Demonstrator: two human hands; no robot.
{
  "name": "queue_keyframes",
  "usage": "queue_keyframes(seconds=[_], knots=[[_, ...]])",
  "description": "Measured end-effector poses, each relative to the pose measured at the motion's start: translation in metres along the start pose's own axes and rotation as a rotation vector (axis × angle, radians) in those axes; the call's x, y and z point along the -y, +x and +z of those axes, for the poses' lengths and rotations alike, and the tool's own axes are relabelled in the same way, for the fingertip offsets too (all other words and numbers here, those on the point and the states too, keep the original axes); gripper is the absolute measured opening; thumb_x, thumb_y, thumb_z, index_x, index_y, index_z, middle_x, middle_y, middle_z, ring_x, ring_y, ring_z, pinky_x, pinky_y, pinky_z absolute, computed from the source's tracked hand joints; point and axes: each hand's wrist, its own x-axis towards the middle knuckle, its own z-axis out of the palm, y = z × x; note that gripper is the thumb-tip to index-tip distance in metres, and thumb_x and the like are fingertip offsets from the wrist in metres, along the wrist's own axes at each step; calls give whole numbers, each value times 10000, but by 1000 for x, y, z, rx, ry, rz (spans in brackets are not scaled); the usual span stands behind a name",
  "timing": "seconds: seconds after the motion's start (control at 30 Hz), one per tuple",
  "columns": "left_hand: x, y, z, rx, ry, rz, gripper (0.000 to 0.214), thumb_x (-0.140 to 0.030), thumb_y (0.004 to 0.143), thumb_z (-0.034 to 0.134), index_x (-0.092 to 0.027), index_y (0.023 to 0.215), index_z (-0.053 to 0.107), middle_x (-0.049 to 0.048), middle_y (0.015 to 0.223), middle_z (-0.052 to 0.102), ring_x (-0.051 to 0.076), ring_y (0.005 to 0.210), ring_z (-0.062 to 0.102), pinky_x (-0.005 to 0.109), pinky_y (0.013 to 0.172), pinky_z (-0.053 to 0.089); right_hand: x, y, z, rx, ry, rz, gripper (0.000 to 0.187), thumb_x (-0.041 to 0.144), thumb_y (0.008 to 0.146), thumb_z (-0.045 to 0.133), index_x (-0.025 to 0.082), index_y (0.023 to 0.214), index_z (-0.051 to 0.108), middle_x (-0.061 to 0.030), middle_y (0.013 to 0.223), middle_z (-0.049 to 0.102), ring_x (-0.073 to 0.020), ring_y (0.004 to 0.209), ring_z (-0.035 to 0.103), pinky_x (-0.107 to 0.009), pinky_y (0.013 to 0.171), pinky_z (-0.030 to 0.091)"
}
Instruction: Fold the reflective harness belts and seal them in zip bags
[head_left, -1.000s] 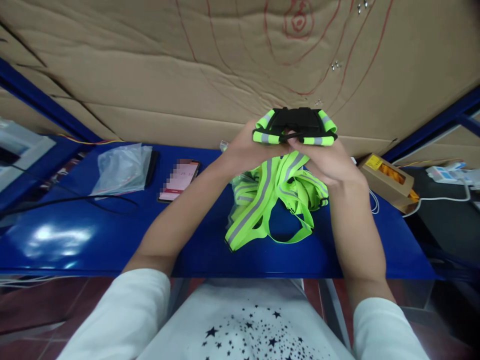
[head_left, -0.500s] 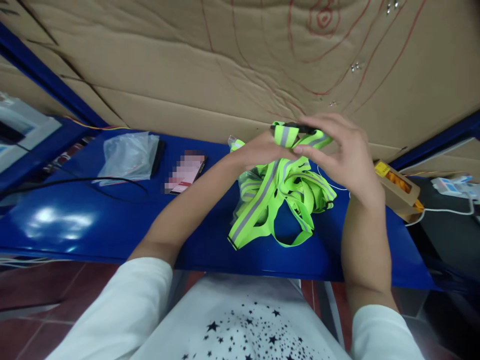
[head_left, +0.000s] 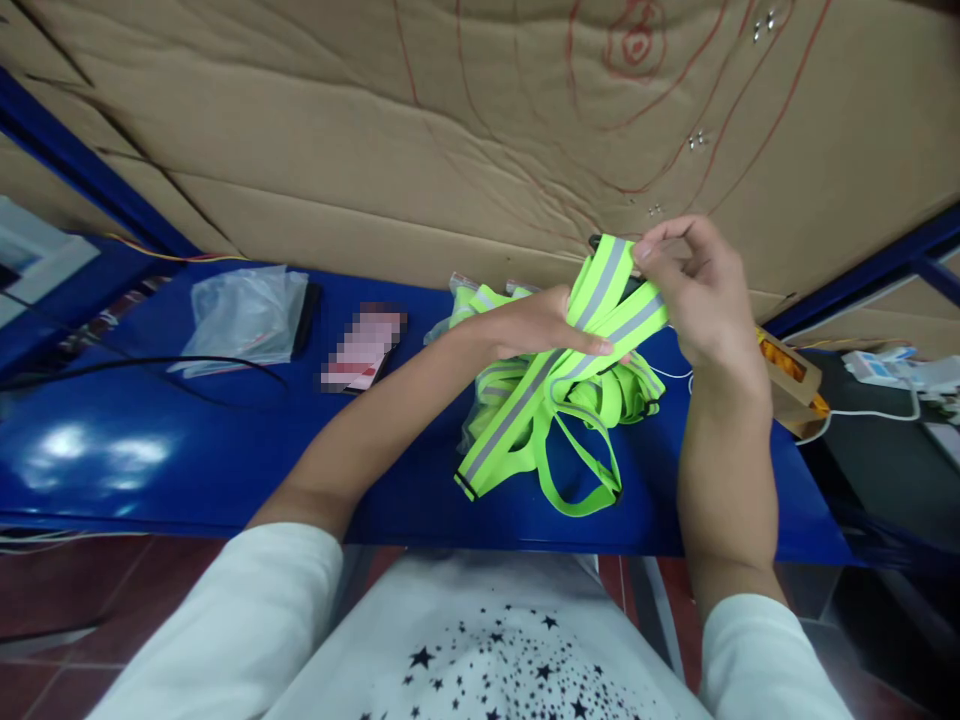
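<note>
A neon-yellow reflective vest [head_left: 551, 400] with grey stripes lies in a loose tangle on the blue table [head_left: 180, 450]. Two of its straps rise from the pile to my hands. My right hand [head_left: 694, 290] pinches the strap ends between thumb and fingers, just above the table's far edge. My left hand [head_left: 536, 325] lies palm-down across the same straps a little lower, its fingers extended and pressing on them. A small black part shows behind the upper strap end.
A phone [head_left: 358, 350] lies left of the vest, and a clear plastic bag [head_left: 240, 318] further left with a black cable in front. A cardboard box [head_left: 787, 385] with orange contents and a white power strip [head_left: 881, 368] sit at right. A cardboard wall [head_left: 375, 130] backs the table.
The folded black-and-yellow bundle held up a second ago has come apart. My right hand has lifted and pulled the strap ends up and right, while my left hand slid flat over the straps.
</note>
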Motion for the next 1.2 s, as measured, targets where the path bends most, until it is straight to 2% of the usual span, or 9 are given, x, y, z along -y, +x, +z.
queue_keyframes(seconds=[0.2, 0.33, 0.47, 0.53, 0.67, 0.8, 0.93, 1.07, 1.2], knots=[[-1, 0, -1, 66, -79, -56, 447, -347, 729, 916, -181, 1117, 771, 137, 1122, 804, 301, 1017, 779, 460, 906, 641, -12, 5, 1, 78, 94, 150, 221, 470, 868, 781, 298, 1003, 751, 10, 800, 710, -186, 641, 633, -341, 600, 516], [0, 0, -1, 7, -50, -12, 401, -368, 759, 896, -178, 1088, 769, 127, 1077, 809, 290, 960, 783, 493, 935, 631, -1, 0, -1, 97, -184, -58, 268, 484, 976, 649, 281, 882, 796, -46, 904, 764, -254, 921, 718, -445, 860, 583], [1, 2, -3, -188, 10, 94, 404, -302, 730, 911, -191, 1085, 755, 93, 1116, 794, 271, 1046, 760, 470, 994, 598, 16, -11, -4, 266, -409, -173, 567, 574, 987, 620, 268, 1465, 627, -104, 1318, 725, -325, 1247, 660, -541, 1125, 479], [0, 2, -4, -224, 60, 121, 424, -257, 670, 938, -179, 1042, 751, 77, 1089, 787, 267, 1069, 744, 444, 996, 590, 21, -13, -2, 353, -475, -232, 705, 586, 959, 660, 218, 1548, 539, -133, 1400, 679, -360, 1279, 642, -562, 1141, 466], [-3, -1, 0, -221, 3, 113, 455, -258, 645, 957, -163, 1033, 740, 69, 1068, 780, 260, 1049, 743, 419, 973, 591, 21, -10, 4, 288, -416, -302, 424, 540, 976, 655, 283, 1307, 720, -74, 1245, 744, -332, 1197, 671, -489, 1074, 515], [-1, -1, 7, -185, -41, 81, 461, -278, 686, 940, -163, 1085, 739, 88, 1090, 793, 286, 1068, 757, 450, 993, 598, 25, -9, 2, 84, -410, -265, 395, 594, 957, 664, 290, 1196, 747, -65, 1133, 762, -299, 1055, 692, -457, 1000, 529], [0, -1, 8, -19, 56, 50, 400, -315, 785, 879, -161, 1130, 746, 124, 1121, 802, 311, 1097, 764, 468, 1019, 598, 27, -12, 0, -73, -249, -121, 412, 637, 932, 679, 238, 856, 746, -30, 754, 677, -225, 757, 649, -398, 806, 552], [-4, -3, 7, 47, 183, 77, 317, -365, 834, 838, -181, 1072, 739, 100, 1001, 813, 289, 966, 791, 424, 892, 636, 16, -9, 2, 92, 97, 87, 444, 704, 897, 678, 270, 974, 732, -25, 875, 712, -230, 796, 679, -373, 704, 576], [-9, -4, 9, 111, 208, 93, 310, -425, 855, 812, -191, 1047, 741, 100, 990, 809, 298, 953, 789, 417, 847, 638, 8, -6, 4, 106, 2, 64, 379, 664, 897, 706, 302, 1006, 725, -8, 850, 699, -218, 799, 680, -374, 728, 594]])
